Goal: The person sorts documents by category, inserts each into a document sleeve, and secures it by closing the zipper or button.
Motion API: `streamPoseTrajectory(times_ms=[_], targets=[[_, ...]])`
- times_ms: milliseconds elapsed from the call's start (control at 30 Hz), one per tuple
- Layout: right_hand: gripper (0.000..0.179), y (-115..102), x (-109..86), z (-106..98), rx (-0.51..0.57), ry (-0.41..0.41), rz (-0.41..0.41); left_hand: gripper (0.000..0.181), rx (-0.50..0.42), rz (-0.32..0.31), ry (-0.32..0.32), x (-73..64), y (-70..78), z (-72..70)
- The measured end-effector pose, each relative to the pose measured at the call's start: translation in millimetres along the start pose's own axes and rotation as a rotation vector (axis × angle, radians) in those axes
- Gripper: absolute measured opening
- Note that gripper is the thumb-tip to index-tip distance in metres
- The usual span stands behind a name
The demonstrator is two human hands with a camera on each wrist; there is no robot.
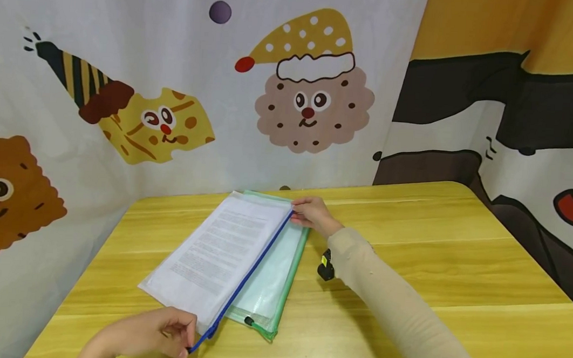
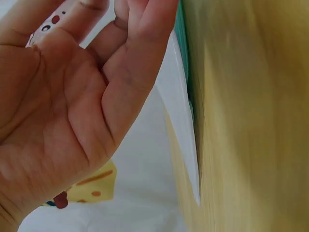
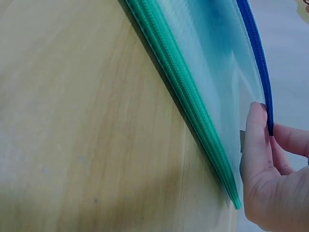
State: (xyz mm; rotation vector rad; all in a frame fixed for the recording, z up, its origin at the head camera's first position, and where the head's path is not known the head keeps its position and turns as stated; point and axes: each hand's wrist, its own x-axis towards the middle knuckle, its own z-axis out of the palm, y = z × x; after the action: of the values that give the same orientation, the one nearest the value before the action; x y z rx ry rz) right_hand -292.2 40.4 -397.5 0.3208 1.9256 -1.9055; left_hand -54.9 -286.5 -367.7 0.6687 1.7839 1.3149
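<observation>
A clear zip document pouch with a blue zipper (image 1: 250,271), holding a printed sheet (image 1: 220,240), lies slanted over a green-zippered document pouch (image 1: 274,270). At its near end, my left hand (image 1: 149,331) pinches the blue zipper's dark end. My right hand (image 1: 316,213) grips the pouch's far right corner between thumb and fingers. In the right wrist view, the blue edge (image 3: 258,53) stands raised above the green zipper (image 3: 188,101). The left wrist view shows my palm (image 2: 63,111), but its fingertips are cut off.
Both pouches rest on a wood-grain table (image 1: 433,251). A small black object with a yellow mark (image 1: 327,265) is by my right wrist. Behind the table hangs a curtain (image 1: 177,32) printed with cartoon figures. The green zipper's dark pull (image 1: 249,321) lies at the near end.
</observation>
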Motion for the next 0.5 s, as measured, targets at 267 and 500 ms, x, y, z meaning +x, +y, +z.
streamPoseTrajectory(times_ms=[267,500], targets=[[0.028,-1,1.6,6,0.026,-0.012,-0.017,0.013,-0.087,-0.141,0.052,-19.7,-5.6,17.3],[0.033,-1,1.9,29,0.135,-0.065,-0.061,0.018,-0.106,-0.120,0.109,-36.2,-3.7,2.7]])
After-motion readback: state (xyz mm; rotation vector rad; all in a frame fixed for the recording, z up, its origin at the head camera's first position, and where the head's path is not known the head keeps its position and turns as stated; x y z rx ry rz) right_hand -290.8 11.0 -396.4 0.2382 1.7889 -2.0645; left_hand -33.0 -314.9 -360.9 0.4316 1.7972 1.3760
